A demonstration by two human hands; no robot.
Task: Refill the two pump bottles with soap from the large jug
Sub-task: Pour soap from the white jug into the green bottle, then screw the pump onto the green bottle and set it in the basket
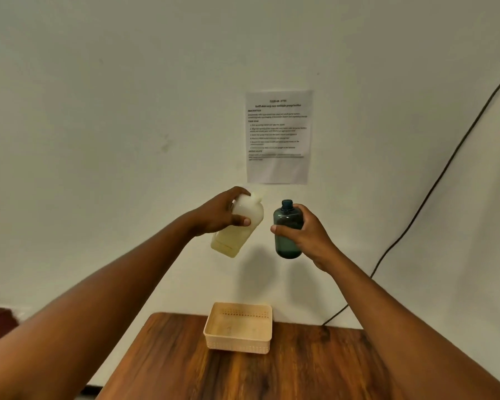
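Note:
High above the table, my left hand (220,212) grips a translucent white jug (237,229) with pale yellow soap in its lower part. The jug leans to the right, its spout pointing up and right toward the other bottle. My right hand (303,229) holds a dark teal bottle (286,229) upright, with its pump off and its neck open. A little darker liquid sits at its bottom. A small gap separates the jug's spout from the bottle's mouth. No second pump bottle or pump head is in view.
A beige plastic basket (238,343) stands on the wooden table (272,376) near its far edge. A printed sheet (278,137) is stuck on the white wall. A black cable (433,186) runs down the wall at right.

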